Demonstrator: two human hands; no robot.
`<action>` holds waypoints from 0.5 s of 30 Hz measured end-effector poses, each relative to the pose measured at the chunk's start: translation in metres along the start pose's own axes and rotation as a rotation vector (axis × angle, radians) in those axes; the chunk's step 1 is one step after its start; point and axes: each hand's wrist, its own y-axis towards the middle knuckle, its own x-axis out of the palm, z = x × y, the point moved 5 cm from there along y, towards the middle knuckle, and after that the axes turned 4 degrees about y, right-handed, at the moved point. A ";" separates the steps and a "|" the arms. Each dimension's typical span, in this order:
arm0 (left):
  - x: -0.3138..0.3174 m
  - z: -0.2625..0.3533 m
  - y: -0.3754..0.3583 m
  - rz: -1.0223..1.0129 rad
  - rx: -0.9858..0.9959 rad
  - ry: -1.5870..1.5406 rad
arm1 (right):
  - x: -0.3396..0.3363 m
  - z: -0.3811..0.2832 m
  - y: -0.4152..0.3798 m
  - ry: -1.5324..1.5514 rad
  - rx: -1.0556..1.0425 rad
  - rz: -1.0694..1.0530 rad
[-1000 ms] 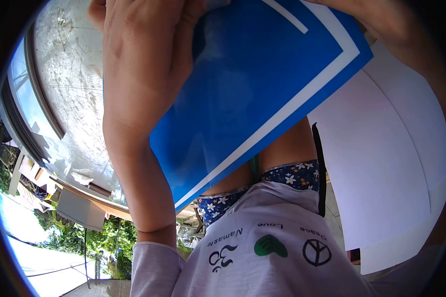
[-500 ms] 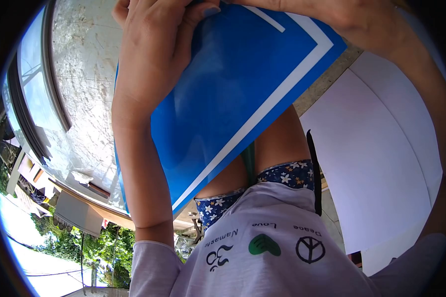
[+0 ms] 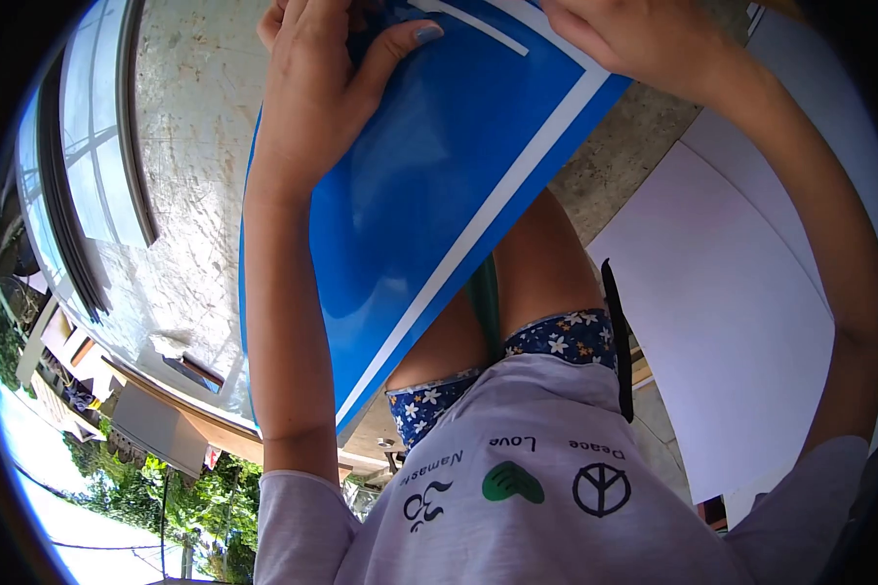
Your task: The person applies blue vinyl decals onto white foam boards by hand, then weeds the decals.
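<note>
A glossy blue sheet (image 3: 439, 166) with white border lines lies slantwise over the front of the work surface and above my thighs. My left hand (image 3: 327, 73) rests on its upper left part. The thumb is stretched out over the blue, and the outer finger stands a little apart; the other fingertips run out of the top of the view. At the sheet's upper right edge, by the white border's corner, my right hand (image 3: 634, 39) has bent fingers closed on the edge. Its fingertips are partly hidden.
The scuffed, pale work surface (image 3: 185, 107) stretches to the left, with long dark-edged strips (image 3: 137, 146) along its far left. Large white panels (image 3: 722, 322) stand on my right. A small white-and-brown piece (image 3: 190, 366) lies near the surface's edge. Greenery shows beyond at lower left.
The sheet's right corner and my right hand have shifted left in view, and more of that hand shows. My left thumb has spread away from the palm.
</note>
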 end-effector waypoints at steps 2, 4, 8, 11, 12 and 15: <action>-0.001 0.003 -0.002 0.100 0.046 0.034 | -0.001 0.005 0.002 0.275 0.292 0.023; -0.002 0.004 -0.003 0.089 0.025 -0.026 | -0.001 0.000 0.003 0.306 0.351 0.057; -0.001 -0.001 0.000 0.031 -0.015 -0.019 | 0.006 -0.004 0.002 0.336 0.470 0.216; 0.002 -0.006 0.000 0.151 0.102 0.040 | 0.007 -0.008 0.000 0.296 0.572 0.384; 0.002 -0.007 -0.001 0.144 0.106 0.035 | 0.010 -0.012 0.001 0.295 0.571 0.384; 0.004 -0.011 0.000 0.134 0.140 0.014 | 0.012 -0.017 -0.001 0.311 0.670 0.454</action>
